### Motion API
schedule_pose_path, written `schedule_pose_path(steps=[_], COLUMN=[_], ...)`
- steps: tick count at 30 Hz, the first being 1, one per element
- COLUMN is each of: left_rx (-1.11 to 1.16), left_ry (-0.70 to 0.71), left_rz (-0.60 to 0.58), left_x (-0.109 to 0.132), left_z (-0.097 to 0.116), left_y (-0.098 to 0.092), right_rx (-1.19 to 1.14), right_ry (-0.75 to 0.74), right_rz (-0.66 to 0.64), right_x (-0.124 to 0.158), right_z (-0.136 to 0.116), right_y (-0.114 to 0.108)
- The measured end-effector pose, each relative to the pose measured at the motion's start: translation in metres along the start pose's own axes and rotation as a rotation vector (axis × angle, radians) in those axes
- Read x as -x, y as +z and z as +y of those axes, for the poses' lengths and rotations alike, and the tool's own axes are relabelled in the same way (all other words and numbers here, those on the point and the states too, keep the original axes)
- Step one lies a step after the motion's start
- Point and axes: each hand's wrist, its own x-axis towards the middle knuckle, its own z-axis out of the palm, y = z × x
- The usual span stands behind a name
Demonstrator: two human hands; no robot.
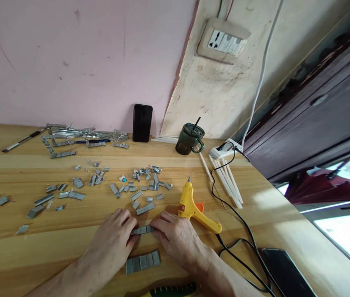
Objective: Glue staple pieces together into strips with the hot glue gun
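Observation:
My left hand [117, 233] and my right hand [176, 237] pinch the two ends of a short row of grey metal pieces [143, 230], which look like bits of staple strip set side by side. The row is just above or on the wooden table; which one I cannot tell. My fingertips hide its ends. Nearer to me lies a second flat row of similar pieces [143, 262]. Beyond my hands are several loose grey pieces [145, 208]. A yellow glue gun [190, 202] lies beside my right hand, its nozzle pointing away from me.
Loose metal pieces [43, 199] are scattered left. Metal frames [85, 135], a pen [23, 141] and an upright phone [142, 123] are by the wall. A green mug [189, 139], glue sticks [229, 183], power strip [224, 149], cord [249, 229] and dark phone [286, 272] lie right. A yellow-black handle [171, 291] is in front.

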Motion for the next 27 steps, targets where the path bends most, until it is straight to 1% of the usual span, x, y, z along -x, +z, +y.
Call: schedule_pose_path(steps=[7, 17, 27], left_rx=[0.020, 0.028, 0.037], left_ry=[-0.007, 0.008, 0.033], left_rz=[-0.068, -0.018, 0.020], left_x=[-0.0019, 0.0003, -0.0032], left_z=[0.0051, 0.0024, 0.0039], left_y=[-0.0081, -0.0034, -0.0011], right_rx=[0.021, 0.003, -0.033], right_ry=[-0.012, -0.014, 0.012], right_rz=[-0.001, -0.007, -0.024], right_x=[-0.0003, -0.0009, -0.0021], right_z=[-0.0018, -0.0019, -0.0022], right_y=[-0.0013, 0.0010, -0.0002])
